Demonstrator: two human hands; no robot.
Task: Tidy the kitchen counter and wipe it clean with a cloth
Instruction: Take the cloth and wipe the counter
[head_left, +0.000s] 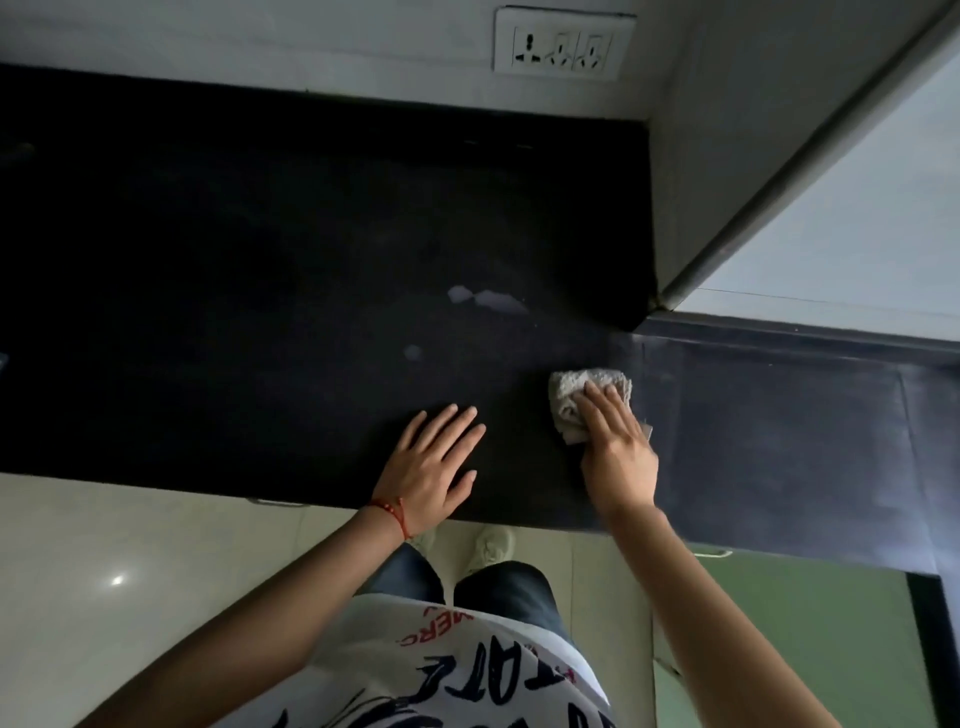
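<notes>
The right hand's fingers (602, 410) lie nearly straight on top of a bunched grey cloth (576, 397), pressing it flat to the dark bench (234, 270) rather than gripping it, which suits a sliding wipe. The right hand (618, 452) sits near the front edge, at about four o'clock from the bench's middle. The left hand (434, 462) is spread flat and holds nothing, palm down just beside, at nine o'clock from the cloth; it looks like a brace for leaning in. Pale wet patches (488, 299) lie at eleven o'clock from the cloth, apart from it, and probably remain to be wiped.
</notes>
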